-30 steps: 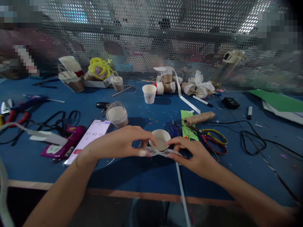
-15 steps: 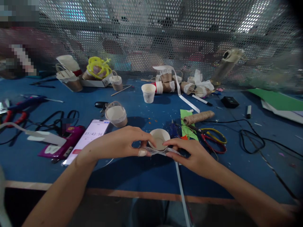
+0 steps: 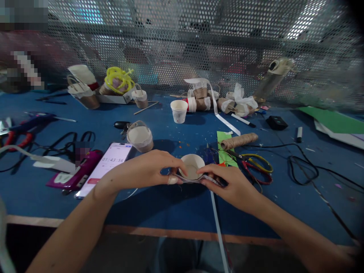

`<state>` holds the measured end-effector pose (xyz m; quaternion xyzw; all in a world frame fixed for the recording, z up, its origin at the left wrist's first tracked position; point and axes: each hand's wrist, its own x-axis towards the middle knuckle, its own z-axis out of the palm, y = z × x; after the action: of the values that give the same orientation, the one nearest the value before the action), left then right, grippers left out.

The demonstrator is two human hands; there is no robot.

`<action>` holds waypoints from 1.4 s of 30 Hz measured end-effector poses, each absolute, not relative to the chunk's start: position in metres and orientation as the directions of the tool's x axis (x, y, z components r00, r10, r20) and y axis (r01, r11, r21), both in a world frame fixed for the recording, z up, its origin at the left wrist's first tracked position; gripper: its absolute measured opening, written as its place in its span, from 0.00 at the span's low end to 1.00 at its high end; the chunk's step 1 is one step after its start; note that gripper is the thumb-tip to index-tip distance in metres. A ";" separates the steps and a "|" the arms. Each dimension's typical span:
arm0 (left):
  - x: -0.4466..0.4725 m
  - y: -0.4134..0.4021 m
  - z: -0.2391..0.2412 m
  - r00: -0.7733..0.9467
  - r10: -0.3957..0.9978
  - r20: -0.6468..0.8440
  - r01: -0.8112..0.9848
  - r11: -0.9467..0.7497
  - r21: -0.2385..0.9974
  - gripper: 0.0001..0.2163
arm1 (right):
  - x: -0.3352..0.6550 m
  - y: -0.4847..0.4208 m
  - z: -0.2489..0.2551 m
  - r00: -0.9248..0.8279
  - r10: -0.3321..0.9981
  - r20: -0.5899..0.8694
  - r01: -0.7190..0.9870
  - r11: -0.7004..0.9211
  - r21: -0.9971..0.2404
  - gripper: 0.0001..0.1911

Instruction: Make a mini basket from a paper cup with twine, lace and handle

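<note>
A paper cup (image 3: 192,161) stands upright between my hands, its open mouth toward me. Along its near rim runs a strip of lace ribbon (image 3: 190,181). My left hand (image 3: 163,168) pinches the ribbon at the left of the cup, fingers over the rim and thumb on the near side. At the right, my right hand (image 3: 227,184) grips ribbon and rim between thumb and fingers. Below that hand a long pale strip (image 3: 217,227) hangs over the table's front edge; its upper end is hidden. The cup's lower part is also hidden.
To the left are a phone (image 3: 112,161), a purple device (image 3: 76,172) and a small handled bucket (image 3: 140,138). Scissors (image 3: 257,167) and a twine roll (image 3: 239,141) lie right. Another paper cup (image 3: 179,113) stands behind, before a perforated metal screen (image 3: 159,49).
The ribbon was raised and bunched at the near rim; now it curves closer along the cup. My right fingers have shifted slightly. My left hand has barely moved.
</note>
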<state>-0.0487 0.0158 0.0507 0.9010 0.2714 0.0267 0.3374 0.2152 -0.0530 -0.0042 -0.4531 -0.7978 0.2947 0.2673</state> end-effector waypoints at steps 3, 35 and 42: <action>-0.047 0.016 0.051 0.854 0.504 -0.131 0.465 -0.625 0.627 0.10 | 0.215 -0.053 -0.004 -0.447 0.880 0.162 0.559 0.416 -0.717 0.10; -0.047 0.017 0.048 0.852 0.516 -0.091 0.458 -0.651 0.605 0.08 | 0.217 -0.050 0.001 -0.450 0.883 0.136 0.573 0.402 -0.715 0.09; -0.046 0.017 0.049 0.862 0.499 -0.092 0.446 -0.657 0.607 0.06 | 0.218 -0.049 0.002 -0.448 0.883 0.142 0.578 0.407 -0.707 0.08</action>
<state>-0.0456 0.0174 0.0489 0.9094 0.2599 0.0412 0.3220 0.2180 -0.0494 0.0016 -0.4576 -0.7982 0.2948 0.2582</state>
